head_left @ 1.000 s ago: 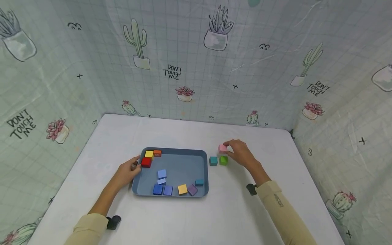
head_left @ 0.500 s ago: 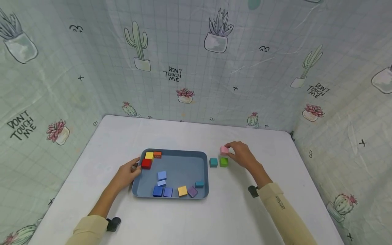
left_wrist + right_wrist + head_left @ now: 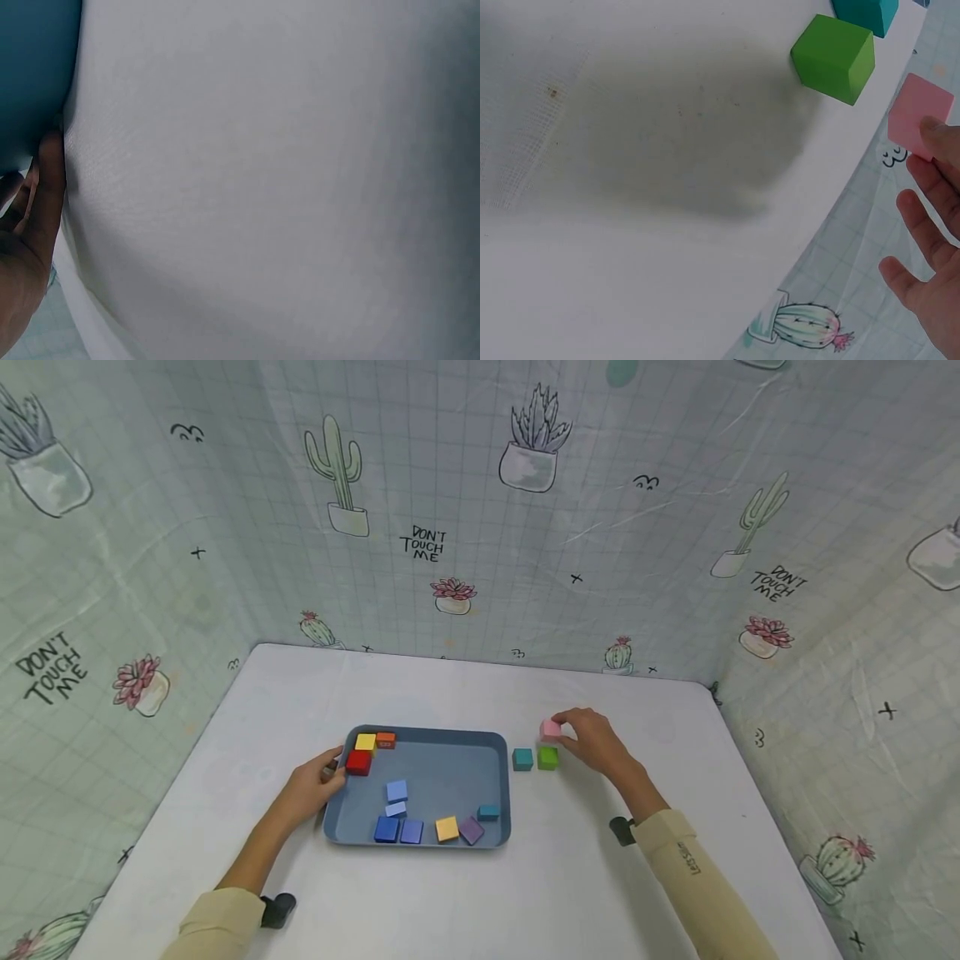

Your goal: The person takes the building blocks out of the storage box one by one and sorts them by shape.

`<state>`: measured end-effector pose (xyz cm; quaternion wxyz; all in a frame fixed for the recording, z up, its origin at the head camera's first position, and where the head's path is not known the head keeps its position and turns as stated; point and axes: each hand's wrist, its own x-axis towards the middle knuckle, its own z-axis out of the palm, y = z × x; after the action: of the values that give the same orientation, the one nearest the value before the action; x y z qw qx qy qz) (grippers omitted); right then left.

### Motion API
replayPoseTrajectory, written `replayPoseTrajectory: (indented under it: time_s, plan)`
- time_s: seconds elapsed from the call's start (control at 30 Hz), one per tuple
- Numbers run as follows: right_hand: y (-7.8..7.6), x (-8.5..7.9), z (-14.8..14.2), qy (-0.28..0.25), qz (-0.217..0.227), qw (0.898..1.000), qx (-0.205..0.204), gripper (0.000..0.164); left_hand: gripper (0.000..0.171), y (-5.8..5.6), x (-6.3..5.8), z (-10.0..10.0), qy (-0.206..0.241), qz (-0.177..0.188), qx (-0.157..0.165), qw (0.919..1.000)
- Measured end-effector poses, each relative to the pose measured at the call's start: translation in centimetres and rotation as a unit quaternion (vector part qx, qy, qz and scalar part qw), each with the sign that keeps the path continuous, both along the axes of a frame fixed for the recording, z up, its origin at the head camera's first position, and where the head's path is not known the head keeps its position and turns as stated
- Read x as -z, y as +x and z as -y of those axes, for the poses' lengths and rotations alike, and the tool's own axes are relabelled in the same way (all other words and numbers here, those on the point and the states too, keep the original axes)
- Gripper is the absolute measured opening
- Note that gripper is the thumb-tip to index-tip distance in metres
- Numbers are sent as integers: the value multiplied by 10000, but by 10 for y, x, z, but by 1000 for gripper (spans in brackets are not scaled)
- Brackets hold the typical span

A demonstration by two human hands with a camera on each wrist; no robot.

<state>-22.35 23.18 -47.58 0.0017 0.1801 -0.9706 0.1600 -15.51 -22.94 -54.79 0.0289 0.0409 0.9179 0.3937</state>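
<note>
My right hand (image 3: 596, 743) pinches a pink cube (image 3: 550, 730) between thumb and fingertips, just behind a green cube (image 3: 547, 758). Beside the green one stands a teal cube (image 3: 522, 759). In the right wrist view the pink cube (image 3: 919, 112) appears apart from the green cube (image 3: 834, 58); the other fingers are spread. My left hand (image 3: 309, 783) holds the left edge of a blue-grey tray (image 3: 450, 777), close to a red block (image 3: 358, 762) inside it. From the left wrist, fingers (image 3: 51, 169) touch the tray's side; the grip is partly hidden.
Inside the tray lie a yellow block (image 3: 366, 742), an orange block (image 3: 386, 740), light-blue blocks (image 3: 397, 791), a dark-blue block (image 3: 387, 829), a yellow-orange block (image 3: 447, 828), a purple block (image 3: 471, 831) and a teal block (image 3: 488, 812). A cactus-print cloth (image 3: 480, 510) hangs behind the white table (image 3: 585, 893).
My right hand, with the pink cube pinched in it, has shifted very slightly right. The left hand keeps its place at the tray, and the other blocks stay where they were.
</note>
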Motion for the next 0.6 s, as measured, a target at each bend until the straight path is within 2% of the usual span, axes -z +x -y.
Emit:
replayPoseTrajectory:
  time_s: [0.23, 0.6]
  plan:
    - [2, -6, -5, -98, -48, 9999, 99, 35, 54, 0, -1, -1, -11, 19, 20, 10000]
    - [2, -1, -14, -2, 87, 9995, 312, 35, 52, 0, -1, 0, 6, 45, 6, 10000]
